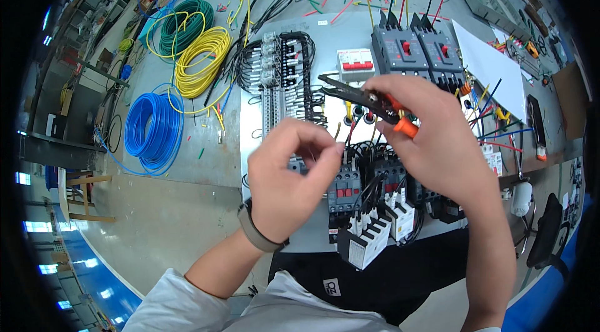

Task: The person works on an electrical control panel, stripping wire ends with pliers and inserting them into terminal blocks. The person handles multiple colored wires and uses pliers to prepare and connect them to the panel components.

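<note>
My right hand (431,129) is wrapped round wire-stripping pliers (369,102) with dark jaws and orange handles; the jaws point left above the panel. Thumb and forefinger of my left hand (290,176) are pinched together just below the jaws, and a short yellow wire (338,130) sticks up at the fingertips. Beneath both hands is a pale mounting panel (251,120). Near my left fingertips a contactor (345,189) sits among black wires. White-and-black auxiliary blocks (365,243) hang at the panel's near edge.
Blue (150,132), yellow (203,63) and green (186,25) wire coils lie on the bench at left. Relays and terminal blocks (274,91) line the panel. Behind stand a red-switched breaker (356,64) and two large grey breakers (403,50). A utility knife (536,125) lies right.
</note>
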The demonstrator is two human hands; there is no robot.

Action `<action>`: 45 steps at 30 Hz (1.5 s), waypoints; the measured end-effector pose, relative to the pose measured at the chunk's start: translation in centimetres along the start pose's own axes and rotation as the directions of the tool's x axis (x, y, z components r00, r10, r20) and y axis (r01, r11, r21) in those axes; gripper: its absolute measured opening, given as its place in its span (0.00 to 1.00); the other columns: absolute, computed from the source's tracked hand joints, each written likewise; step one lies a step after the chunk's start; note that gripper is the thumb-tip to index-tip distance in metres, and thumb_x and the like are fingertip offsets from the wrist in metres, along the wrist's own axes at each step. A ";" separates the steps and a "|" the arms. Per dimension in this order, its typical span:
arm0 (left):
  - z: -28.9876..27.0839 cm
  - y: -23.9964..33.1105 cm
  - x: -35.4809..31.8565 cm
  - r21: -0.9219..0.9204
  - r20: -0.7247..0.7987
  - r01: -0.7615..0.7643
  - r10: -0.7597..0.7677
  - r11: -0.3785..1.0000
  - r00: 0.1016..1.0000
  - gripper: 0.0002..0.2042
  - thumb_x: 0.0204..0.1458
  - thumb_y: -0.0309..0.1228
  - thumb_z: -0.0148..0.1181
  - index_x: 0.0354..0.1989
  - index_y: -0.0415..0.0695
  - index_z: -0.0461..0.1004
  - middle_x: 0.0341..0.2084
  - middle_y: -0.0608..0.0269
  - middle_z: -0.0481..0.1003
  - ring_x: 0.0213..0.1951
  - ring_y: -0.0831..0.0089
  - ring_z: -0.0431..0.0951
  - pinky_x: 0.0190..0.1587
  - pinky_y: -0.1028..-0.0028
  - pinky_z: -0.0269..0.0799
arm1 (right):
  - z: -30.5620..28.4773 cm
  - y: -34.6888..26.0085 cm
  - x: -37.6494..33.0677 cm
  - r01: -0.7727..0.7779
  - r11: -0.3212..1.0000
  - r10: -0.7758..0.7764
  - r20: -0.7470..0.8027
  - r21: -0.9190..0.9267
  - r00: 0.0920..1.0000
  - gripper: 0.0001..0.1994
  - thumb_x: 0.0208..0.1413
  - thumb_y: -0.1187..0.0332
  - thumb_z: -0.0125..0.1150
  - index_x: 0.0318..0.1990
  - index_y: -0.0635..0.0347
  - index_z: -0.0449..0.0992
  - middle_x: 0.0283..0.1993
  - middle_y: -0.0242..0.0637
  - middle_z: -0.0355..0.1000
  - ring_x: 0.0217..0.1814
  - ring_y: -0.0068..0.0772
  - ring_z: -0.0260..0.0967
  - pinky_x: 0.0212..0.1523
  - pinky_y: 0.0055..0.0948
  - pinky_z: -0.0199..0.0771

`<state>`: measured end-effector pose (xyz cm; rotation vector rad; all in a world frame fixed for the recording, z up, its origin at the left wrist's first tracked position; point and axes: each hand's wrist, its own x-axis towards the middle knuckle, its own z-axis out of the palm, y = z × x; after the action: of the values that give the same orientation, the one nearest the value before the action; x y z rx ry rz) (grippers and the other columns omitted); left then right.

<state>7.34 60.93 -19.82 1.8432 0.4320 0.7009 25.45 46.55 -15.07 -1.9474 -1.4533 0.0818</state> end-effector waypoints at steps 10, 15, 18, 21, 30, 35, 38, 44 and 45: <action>1.6 0.3 0.9 0.361 0.053 -0.161 0.152 0.919 0.987 0.09 0.53 0.26 0.76 0.42 0.38 0.87 0.35 0.52 0.87 0.32 0.62 0.88 0.36 0.70 0.82 | 0.5 0.2 0.1 -0.182 0.949 0.176 0.045 0.259 0.983 0.20 0.56 0.80 0.71 0.57 0.62 0.80 0.50 0.47 0.81 0.53 0.51 0.80 0.55 0.42 0.80; 1.8 0.5 1.3 0.414 0.040 -0.237 0.243 0.879 0.969 0.05 0.51 0.24 0.75 0.34 0.38 0.86 0.31 0.53 0.86 0.30 0.60 0.87 0.35 0.68 0.82 | 0.6 0.6 -0.3 -0.165 0.939 0.161 0.038 0.303 0.986 0.23 0.52 0.83 0.72 0.57 0.62 0.80 0.50 0.45 0.81 0.53 0.50 0.80 0.55 0.41 0.80; 2.0 0.1 0.9 0.299 -0.004 -0.186 0.196 0.936 0.981 0.05 0.50 0.23 0.74 0.34 0.38 0.85 0.29 0.55 0.86 0.30 0.63 0.87 0.34 0.70 0.80 | 0.5 0.7 -0.4 -0.138 0.944 0.133 0.036 0.299 0.990 0.23 0.51 0.84 0.71 0.57 0.62 0.80 0.51 0.45 0.81 0.53 0.50 0.80 0.55 0.41 0.80; 2.2 -0.1 0.7 0.265 -0.002 -0.182 0.190 0.947 0.982 0.06 0.50 0.22 0.73 0.36 0.36 0.86 0.32 0.53 0.86 0.31 0.66 0.87 0.36 0.71 0.81 | 0.3 0.7 -0.5 -0.136 0.938 0.128 0.045 0.320 0.991 0.24 0.51 0.84 0.71 0.57 0.62 0.80 0.53 0.45 0.81 0.55 0.50 0.80 0.56 0.40 0.81; 3.7 0.8 1.6 0.188 0.067 -0.112 0.101 0.976 0.993 0.07 0.59 0.21 0.67 0.44 0.34 0.85 0.36 0.47 0.86 0.35 0.59 0.88 0.40 0.69 0.82 | 0.2 0.6 -0.2 -0.209 0.902 0.200 0.065 0.377 0.978 0.20 0.57 0.82 0.70 0.58 0.63 0.81 0.52 0.45 0.82 0.53 0.43 0.83 0.53 0.35 0.84; 3.9 0.5 1.7 0.085 -0.020 -0.015 0.017 0.996 1.000 0.06 0.62 0.22 0.67 0.45 0.35 0.85 0.30 0.54 0.85 0.29 0.73 0.84 0.35 0.73 0.77 | 0.3 0.7 -0.2 -0.159 0.915 0.158 0.033 0.372 0.987 0.20 0.57 0.82 0.71 0.58 0.63 0.81 0.51 0.45 0.83 0.50 0.43 0.84 0.53 0.35 0.83; 4.1 0.2 1.4 0.031 -0.026 0.024 -0.024 0.999 0.999 0.06 0.62 0.22 0.68 0.45 0.35 0.86 0.28 0.59 0.84 0.29 0.82 0.78 0.33 0.77 0.73 | 0.5 1.0 -0.3 -0.131 0.917 0.140 0.003 0.377 0.990 0.20 0.57 0.82 0.71 0.58 0.63 0.81 0.50 0.44 0.83 0.49 0.42 0.84 0.51 0.34 0.82; 4.4 0.0 1.6 -0.105 0.014 0.134 -0.133 0.985 0.991 0.07 0.63 0.22 0.69 0.47 0.35 0.86 0.34 0.63 0.85 0.34 0.83 0.78 0.38 0.79 0.74 | 1.1 1.3 -0.1 -0.096 0.917 0.108 -0.009 0.387 0.994 0.20 0.57 0.81 0.71 0.58 0.63 0.81 0.50 0.43 0.83 0.47 0.39 0.83 0.50 0.33 0.82; 4.5 -0.2 1.7 -0.134 0.020 0.135 -0.133 0.982 0.991 0.07 0.64 0.23 0.68 0.47 0.34 0.86 0.33 0.61 0.85 0.34 0.82 0.79 0.38 0.77 0.75 | 1.1 1.3 -0.1 -0.104 0.917 0.116 -0.007 0.386 0.993 0.20 0.57 0.82 0.71 0.58 0.63 0.81 0.50 0.43 0.83 0.46 0.38 0.83 0.50 0.33 0.82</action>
<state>11.54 58.73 -20.73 1.6736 0.4858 0.6131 25.98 46.77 -16.62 -1.6944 -1.1999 0.3616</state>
